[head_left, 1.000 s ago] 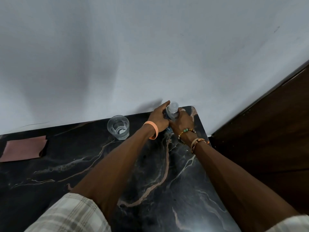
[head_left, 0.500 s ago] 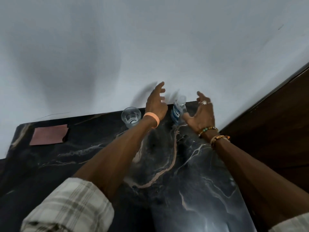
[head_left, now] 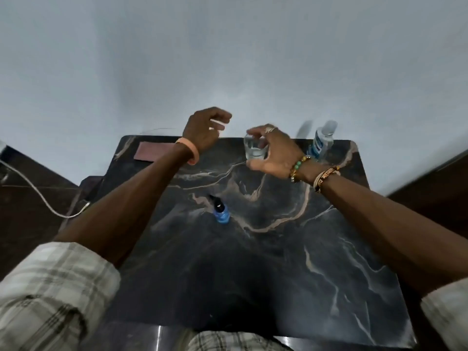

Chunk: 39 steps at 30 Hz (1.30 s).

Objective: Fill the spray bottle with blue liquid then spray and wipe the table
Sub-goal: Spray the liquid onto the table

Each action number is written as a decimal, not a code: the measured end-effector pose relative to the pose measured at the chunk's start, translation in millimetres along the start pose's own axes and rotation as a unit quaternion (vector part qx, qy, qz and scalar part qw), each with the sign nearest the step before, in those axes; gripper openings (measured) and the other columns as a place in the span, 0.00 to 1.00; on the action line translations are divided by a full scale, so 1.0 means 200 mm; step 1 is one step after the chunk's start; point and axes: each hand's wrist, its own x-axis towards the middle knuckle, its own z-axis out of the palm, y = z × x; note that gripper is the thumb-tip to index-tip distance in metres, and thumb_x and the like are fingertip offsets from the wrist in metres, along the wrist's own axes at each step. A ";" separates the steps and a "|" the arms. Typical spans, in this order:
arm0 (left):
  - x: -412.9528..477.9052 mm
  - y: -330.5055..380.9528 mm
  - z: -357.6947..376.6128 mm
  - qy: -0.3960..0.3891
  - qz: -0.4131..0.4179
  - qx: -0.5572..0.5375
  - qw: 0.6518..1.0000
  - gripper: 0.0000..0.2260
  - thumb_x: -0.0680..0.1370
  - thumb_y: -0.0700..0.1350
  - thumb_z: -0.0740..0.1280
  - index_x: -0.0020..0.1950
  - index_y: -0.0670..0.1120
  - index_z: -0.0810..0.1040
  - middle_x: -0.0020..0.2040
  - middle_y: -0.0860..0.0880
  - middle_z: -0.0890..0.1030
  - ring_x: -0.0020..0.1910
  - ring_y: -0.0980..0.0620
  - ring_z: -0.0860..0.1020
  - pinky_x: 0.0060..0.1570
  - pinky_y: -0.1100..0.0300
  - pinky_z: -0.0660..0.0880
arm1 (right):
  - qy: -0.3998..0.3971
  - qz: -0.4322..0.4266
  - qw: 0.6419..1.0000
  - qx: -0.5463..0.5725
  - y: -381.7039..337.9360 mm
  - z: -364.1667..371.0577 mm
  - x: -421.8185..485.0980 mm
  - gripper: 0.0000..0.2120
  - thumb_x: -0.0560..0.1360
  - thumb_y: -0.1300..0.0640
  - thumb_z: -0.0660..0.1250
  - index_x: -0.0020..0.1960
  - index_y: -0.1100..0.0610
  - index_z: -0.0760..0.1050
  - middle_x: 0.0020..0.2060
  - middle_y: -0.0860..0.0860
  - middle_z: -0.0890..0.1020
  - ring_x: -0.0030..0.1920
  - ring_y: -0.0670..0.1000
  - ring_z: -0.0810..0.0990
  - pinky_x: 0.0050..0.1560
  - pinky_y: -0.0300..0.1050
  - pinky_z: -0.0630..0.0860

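The left hand (head_left: 206,129) hangs over the far edge of the bench (head_left: 291,262) with its fingers loosely curled and nothing in them. An orange wristband (head_left: 190,150) circles that wrist. The right hand (head_left: 274,154) is curled round a clear glass (head_left: 254,150): the fingers arch over its rim, the thumb lies low at its near side, and a little clear liquid sits in the bottom. Beaded bracelets (head_left: 298,165) ring the right wrist, and both forearms come out of rolled plaid sleeves (head_left: 55,295).

The bench is dark polished stone, almost black, crossed by pale pink and whitish veins. A small blue bottle (head_left: 220,212) with a black top stands alone near the middle, well apart from both hands. At the far right corner a clear bottle (head_left: 322,141) with a blue label stands upright, close to the wall. A pink cloth (head_left: 153,152) lies flat at the far left edge, partly behind the left forearm.

A plain grey-white wall (head_left: 228,59) rises behind the bench. Dark wooden surfaces flank the bench on either side, and a white cable (head_left: 38,193) trails across the left one.
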 end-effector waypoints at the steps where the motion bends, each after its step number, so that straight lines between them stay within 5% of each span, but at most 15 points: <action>1: -0.08 -0.07 -0.06 -0.020 -0.018 0.005 1.000 0.20 0.71 0.25 0.64 0.57 0.42 0.79 0.53 0.45 0.82 0.49 0.51 0.81 0.48 0.61 0.79 | -0.048 -0.009 0.999 -0.008 -0.04 0.06 0.00 0.38 0.63 0.40 0.74 0.70 0.49 0.69 0.59 0.47 0.75 0.52 0.47 0.78 0.42 0.35 0.72; 4: -0.35 -0.27 -0.17 -0.085 -0.103 0.022 0.991 0.23 0.70 0.26 0.67 0.61 0.44 0.77 0.56 0.47 0.80 0.54 0.48 0.79 0.51 0.53 0.80 | -0.153 -0.012 0.988 -0.024 -0.09 0.25 -0.03 0.43 0.62 0.36 0.75 0.72 0.50 0.66 0.62 0.47 0.74 0.54 0.45 0.75 0.46 0.37 0.71; 8: -0.67 -0.45 -0.10 -0.149 -0.175 0.046 0.972 0.32 0.66 0.32 0.75 0.68 0.46 0.73 0.62 0.48 0.78 0.58 0.51 0.78 0.56 0.56 0.78 | -0.201 0.002 0.978 -0.052 -0.09 0.47 -0.08 0.45 0.61 0.35 0.76 0.72 0.52 0.67 0.61 0.48 0.76 0.55 0.45 0.75 0.51 0.39 0.71; 14: -0.86 -0.53 0.20 -0.119 -0.223 0.019 0.967 0.42 0.61 0.42 0.82 0.72 0.50 0.69 0.68 0.50 0.75 0.65 0.51 0.74 0.64 0.53 0.73 | -0.205 0.010 0.977 -0.048 -0.09 0.64 -0.12 0.35 0.62 0.43 0.78 0.65 0.52 0.75 0.53 0.47 0.81 0.52 0.47 0.79 0.47 0.37 0.70; 18: -0.88 -0.51 0.34 -0.077 -0.191 0.027 0.978 0.35 0.61 0.45 0.82 0.66 0.53 0.75 0.61 0.52 0.80 0.57 0.55 0.76 0.57 0.60 0.72 | -0.193 0.027 0.979 -0.054 -0.08 0.69 -0.13 0.15 0.65 0.50 0.78 0.50 0.46 0.79 0.41 0.42 0.80 0.43 0.45 0.80 0.38 0.32 0.68; 21: -0.87 -0.49 0.39 -0.065 -0.184 0.016 0.981 0.27 0.63 0.45 0.81 0.60 0.52 0.78 0.55 0.54 0.82 0.53 0.55 0.79 0.52 0.62 0.74 | -0.184 0.032 0.980 -0.073 -0.08 0.71 -0.13 0.09 0.68 0.53 0.76 0.47 0.51 0.81 0.41 0.47 0.82 0.44 0.50 0.81 0.39 0.38 0.72; 26: -0.88 -0.51 0.43 0.009 -0.202 0.009 0.979 0.20 0.66 0.43 0.79 0.56 0.52 0.82 0.49 0.52 0.85 0.44 0.60 0.80 0.44 0.71 0.72 | -0.171 0.046 0.976 -0.126 -0.09 0.74 -0.15 0.13 0.72 0.49 0.73 0.53 0.54 0.79 0.49 0.53 0.81 0.49 0.53 0.79 0.44 0.44 0.72; 34: -0.86 -0.50 0.41 -0.007 -0.190 0.066 0.980 0.15 0.68 0.48 0.77 0.54 0.51 0.84 0.46 0.51 0.86 0.41 0.58 0.79 0.40 0.69 0.68 | -0.232 0.010 0.960 -0.159 -0.09 0.68 -0.15 0.16 0.74 0.43 0.68 0.55 0.53 0.75 0.50 0.52 0.78 0.50 0.53 0.78 0.48 0.46 0.74; 39: -0.86 -0.50 0.41 0.002 -0.186 0.068 0.980 0.16 0.68 0.48 0.78 0.55 0.52 0.84 0.46 0.51 0.86 0.41 0.57 0.80 0.44 0.67 0.71 | -0.188 0.051 0.973 -0.124 -0.09 0.72 -0.20 0.16 0.77 0.45 0.66 0.60 0.52 0.73 0.50 0.52 0.80 0.51 0.54 0.78 0.50 0.47 0.75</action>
